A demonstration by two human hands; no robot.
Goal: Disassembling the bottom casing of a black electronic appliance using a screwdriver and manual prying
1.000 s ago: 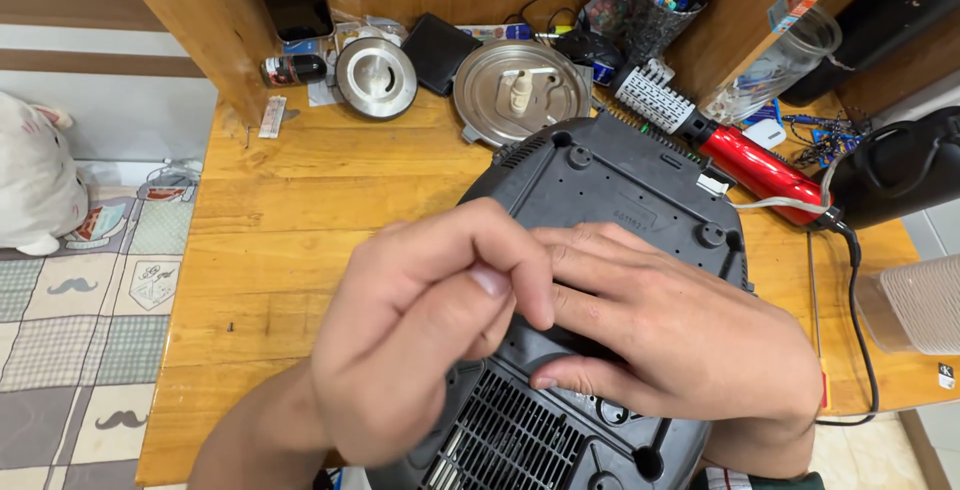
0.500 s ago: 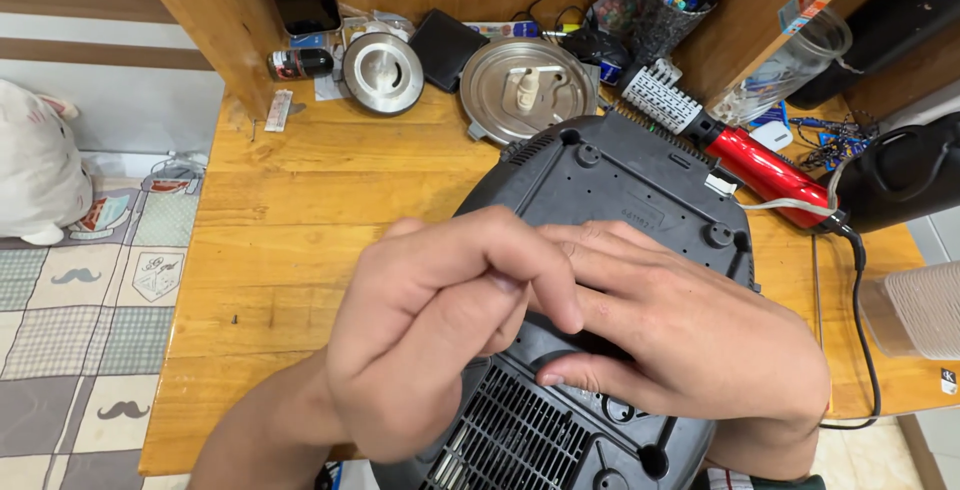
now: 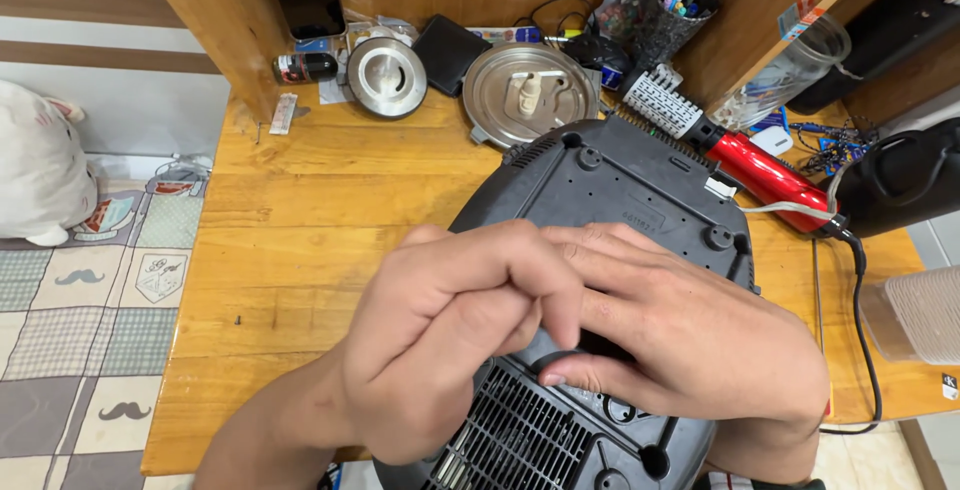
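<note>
Head view looks straight down at your two hands, which meet over the upturned black appliance (image 3: 620, 190) lying base-up on the wooden worktop (image 3: 320, 240). Your left hand (image 3: 450, 350) is curled, its fingers (image 3: 520, 270) bent inward and pressed against those of your right hand (image 3: 690, 340); whether they pinch something small between them you cannot tell, since the knuckles hide the spot. Your right hand lies flat-ish across the middle of the appliance's underside, its fingers (image 3: 600, 250) folded under those of the left, with the thumb tip showing just above the vent grille (image 3: 520, 440) at the near end. The appliance sits at the near right part of the worktop, its round feet and screw wells facing up, its near edge hanging toward you. Beyond it, touching or just beside its far rim, lies a round metal lid (image 3: 530, 100) with a pale knob, and to the left of that a smaller round steel lid (image 3: 387, 75). A red hair brush with white bristles (image 3: 730, 150) lies at the appliance's far right, beside a black cable (image 3: 860, 300) that trails down the right edge of the worktop. A dark small bottle (image 3: 305, 68) lies on its side at the far left, near a wooden post. A white soft toy (image 3: 40, 170) sits on the patterned floor mat (image 3: 80, 330) to the left.
</note>
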